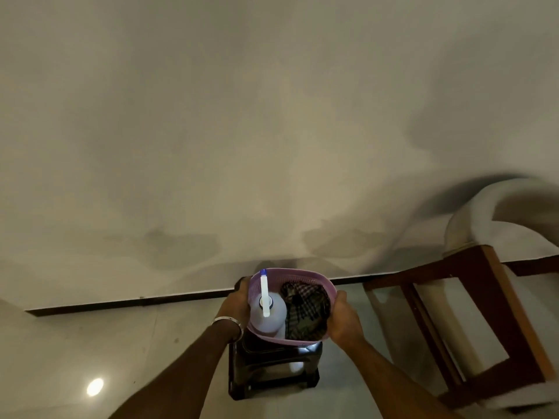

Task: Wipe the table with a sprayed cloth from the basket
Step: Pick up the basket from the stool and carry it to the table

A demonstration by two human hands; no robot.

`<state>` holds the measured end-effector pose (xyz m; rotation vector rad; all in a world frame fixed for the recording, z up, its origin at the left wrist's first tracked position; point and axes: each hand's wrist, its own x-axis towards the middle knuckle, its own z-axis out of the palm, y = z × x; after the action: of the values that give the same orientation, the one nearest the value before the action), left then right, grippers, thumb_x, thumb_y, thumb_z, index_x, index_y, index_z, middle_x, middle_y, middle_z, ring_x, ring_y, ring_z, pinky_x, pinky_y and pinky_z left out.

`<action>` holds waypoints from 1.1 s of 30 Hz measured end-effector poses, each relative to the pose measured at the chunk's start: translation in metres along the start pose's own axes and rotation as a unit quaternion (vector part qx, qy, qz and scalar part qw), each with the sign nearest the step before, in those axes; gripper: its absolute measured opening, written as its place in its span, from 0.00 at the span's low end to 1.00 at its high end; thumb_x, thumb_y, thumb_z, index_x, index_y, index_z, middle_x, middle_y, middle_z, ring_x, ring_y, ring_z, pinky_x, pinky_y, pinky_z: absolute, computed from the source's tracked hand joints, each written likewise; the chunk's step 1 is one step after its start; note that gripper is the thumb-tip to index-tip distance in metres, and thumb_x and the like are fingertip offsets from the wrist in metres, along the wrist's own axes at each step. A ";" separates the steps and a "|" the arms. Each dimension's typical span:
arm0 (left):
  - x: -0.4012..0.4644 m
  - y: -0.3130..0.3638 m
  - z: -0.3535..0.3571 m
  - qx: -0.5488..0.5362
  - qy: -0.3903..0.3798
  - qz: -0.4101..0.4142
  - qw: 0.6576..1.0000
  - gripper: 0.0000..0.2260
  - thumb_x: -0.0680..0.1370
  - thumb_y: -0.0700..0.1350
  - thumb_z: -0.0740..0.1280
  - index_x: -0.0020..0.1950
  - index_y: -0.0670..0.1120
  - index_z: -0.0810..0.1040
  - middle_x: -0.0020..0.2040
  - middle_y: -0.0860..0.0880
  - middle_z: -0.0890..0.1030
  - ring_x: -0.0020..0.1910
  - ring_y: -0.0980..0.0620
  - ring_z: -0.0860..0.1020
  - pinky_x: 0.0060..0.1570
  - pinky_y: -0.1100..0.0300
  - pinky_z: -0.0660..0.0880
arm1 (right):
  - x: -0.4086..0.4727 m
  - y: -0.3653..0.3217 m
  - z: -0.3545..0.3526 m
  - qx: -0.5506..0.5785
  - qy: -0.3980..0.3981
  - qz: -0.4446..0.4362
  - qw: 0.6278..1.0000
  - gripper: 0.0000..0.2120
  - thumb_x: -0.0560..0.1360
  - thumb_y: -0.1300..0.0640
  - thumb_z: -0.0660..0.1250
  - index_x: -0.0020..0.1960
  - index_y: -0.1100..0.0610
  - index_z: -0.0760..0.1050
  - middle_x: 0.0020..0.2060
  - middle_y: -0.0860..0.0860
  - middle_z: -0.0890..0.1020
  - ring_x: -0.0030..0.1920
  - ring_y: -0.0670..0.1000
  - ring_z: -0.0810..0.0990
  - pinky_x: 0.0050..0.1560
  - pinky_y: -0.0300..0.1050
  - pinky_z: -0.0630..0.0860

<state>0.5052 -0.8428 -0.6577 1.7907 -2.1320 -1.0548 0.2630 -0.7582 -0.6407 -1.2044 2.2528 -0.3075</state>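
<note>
Below, seen from a head-worn camera, a person is holding a lilac plastic basket [302, 275] with both hands above a dark plastic stool [272, 370] that is standing on a pale tiled floor [90, 343]. The left hand [239, 300] is gripping the basket's left rim, fingers curled around its outer wall; a metal bangle [228, 322] is sitting on that wrist. The right hand [343, 319] is gripping the basket's right rim, thumb lying along the edge. Inside the basket, on the left, a translucent white spray bottle [272, 316] is standing with its white trigger head and blue nozzle tip pointing away toward the far rim. Beside it on the right, touching it, a crumpled dark checked cloth [308, 309] is filling the rest of the basket. A plain beige wall [242, 131] is rising behind, with a dark skirting strip along its foot. To the right, a brown wooden frame [484, 313] is standing on the floor; whether it is a table or a chair cannot be told.
</note>
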 end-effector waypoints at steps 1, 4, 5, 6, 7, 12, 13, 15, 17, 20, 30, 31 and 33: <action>-0.009 0.006 -0.003 0.002 0.001 0.010 1.000 0.23 0.78 0.40 0.62 0.72 0.48 0.61 0.52 0.40 0.81 0.50 0.40 0.81 0.48 0.53 0.76 | -0.009 0.002 -0.005 0.003 0.002 -0.001 1.000 0.17 0.78 0.61 0.65 0.64 0.56 0.63 0.55 0.56 0.79 0.53 0.53 0.81 0.53 0.51 0.82; -0.035 0.024 -0.008 0.017 0.011 0.040 0.999 0.24 0.79 0.43 0.64 0.73 0.46 0.61 0.56 0.38 0.80 0.51 0.40 0.81 0.49 0.54 0.74 | -0.037 0.009 -0.016 0.012 0.008 -0.003 1.000 0.19 0.79 0.61 0.65 0.67 0.57 0.63 0.57 0.56 0.79 0.55 0.54 0.80 0.52 0.49 0.82; -0.046 0.030 -0.009 0.022 0.010 0.045 0.999 0.25 0.79 0.44 0.64 0.74 0.45 0.60 0.56 0.37 0.80 0.51 0.40 0.81 0.49 0.54 0.75 | -0.047 0.013 -0.020 0.014 0.011 -0.006 1.000 0.19 0.79 0.61 0.64 0.67 0.58 0.62 0.57 0.56 0.79 0.55 0.54 0.80 0.52 0.48 0.82; -0.057 0.035 -0.008 0.025 0.008 0.048 0.999 0.25 0.79 0.45 0.64 0.74 0.45 0.60 0.55 0.38 0.80 0.51 0.40 0.81 0.50 0.53 0.76 | -0.058 0.019 -0.023 0.016 0.015 -0.010 1.000 0.18 0.79 0.62 0.64 0.67 0.58 0.63 0.57 0.56 0.79 0.54 0.54 0.80 0.51 0.48 0.82; -0.069 0.040 -0.007 0.030 0.004 0.050 0.998 0.26 0.79 0.45 0.65 0.75 0.46 0.59 0.55 0.38 0.81 0.51 0.40 0.81 0.50 0.53 0.76 | -0.070 0.025 -0.027 0.016 0.019 -0.013 1.000 0.18 0.80 0.61 0.63 0.67 0.58 0.63 0.56 0.56 0.79 0.54 0.54 0.81 0.50 0.47 0.82; -0.128 0.063 0.006 0.046 0.003 0.068 0.997 0.26 0.80 0.44 0.63 0.75 0.44 0.59 0.56 0.38 0.81 0.53 0.39 0.80 0.51 0.53 0.74 | -0.130 0.060 -0.043 0.013 0.036 -0.021 0.999 0.16 0.80 0.62 0.61 0.66 0.60 0.64 0.57 0.56 0.79 0.50 0.51 0.77 0.43 0.42 0.77; -0.133 0.065 0.007 0.050 0.003 0.070 0.996 0.25 0.80 0.45 0.63 0.75 0.44 0.59 0.57 0.38 0.81 0.54 0.39 0.80 0.52 0.53 0.74 | -0.135 0.063 -0.044 0.005 0.042 -0.025 0.999 0.15 0.80 0.63 0.61 0.66 0.61 0.65 0.57 0.56 0.79 0.49 0.50 0.76 0.41 0.39 0.74; -0.161 0.073 0.011 0.059 -0.007 0.075 0.995 0.25 0.80 0.46 0.63 0.75 0.45 0.59 0.58 0.38 0.80 0.54 0.39 0.80 0.53 0.53 0.75 | -0.167 0.077 -0.052 0.009 0.053 -0.020 0.998 0.15 0.80 0.64 0.59 0.66 0.62 0.65 0.58 0.57 0.78 0.53 0.53 0.78 0.42 0.39 0.73; -0.170 0.076 0.014 0.067 -0.014 0.069 0.995 0.26 0.79 0.47 0.64 0.75 0.45 0.59 0.58 0.38 0.80 0.55 0.39 0.80 0.53 0.52 0.75 | -0.180 0.084 -0.055 0.014 0.055 -0.017 0.998 0.16 0.80 0.66 0.59 0.67 0.62 0.64 0.59 0.58 0.78 0.57 0.56 0.79 0.48 0.43 0.76; -0.205 0.100 0.024 0.071 -0.035 0.096 0.992 0.27 0.78 0.47 0.66 0.74 0.45 0.60 0.58 0.38 0.80 0.55 0.38 0.80 0.53 0.53 0.75 | -0.219 0.112 -0.068 0.015 0.073 -0.002 0.997 0.17 0.79 0.65 0.59 0.68 0.62 0.64 0.59 0.59 0.79 0.57 0.58 0.80 0.55 0.51 0.80; -0.263 0.176 0.064 0.095 -0.101 0.220 0.966 0.18 0.81 0.50 0.61 0.68 0.45 0.66 0.56 0.41 0.80 0.50 0.42 0.79 0.45 0.55 0.73 | -0.312 0.199 -0.108 0.027 0.143 0.109 0.983 0.14 0.79 0.61 0.63 0.63 0.60 0.66 0.57 0.58 0.79 0.55 0.58 0.81 0.49 0.50 0.80; -0.267 0.183 0.068 0.097 -0.109 0.235 0.961 0.17 0.81 0.51 0.60 0.67 0.45 0.67 0.56 0.42 0.80 0.50 0.42 0.79 0.46 0.55 0.73 | -0.324 0.207 -0.110 0.033 0.152 0.117 0.981 0.15 0.79 0.60 0.65 0.63 0.59 0.67 0.56 0.56 0.79 0.54 0.57 0.81 0.47 0.49 0.80; -0.273 0.193 0.078 0.104 -0.128 0.262 0.951 0.16 0.80 0.52 0.61 0.65 0.46 0.68 0.57 0.42 0.80 0.51 0.42 0.79 0.49 0.52 0.76 | -0.346 0.226 -0.111 0.030 0.166 0.120 0.978 0.15 0.78 0.56 0.66 0.63 0.58 0.69 0.54 0.53 0.79 0.54 0.55 0.81 0.44 0.47 0.78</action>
<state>0.3823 -0.5554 -0.5150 1.0762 -2.7441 -0.9856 0.1950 -0.3521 -0.5234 -0.8887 2.6233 -0.5100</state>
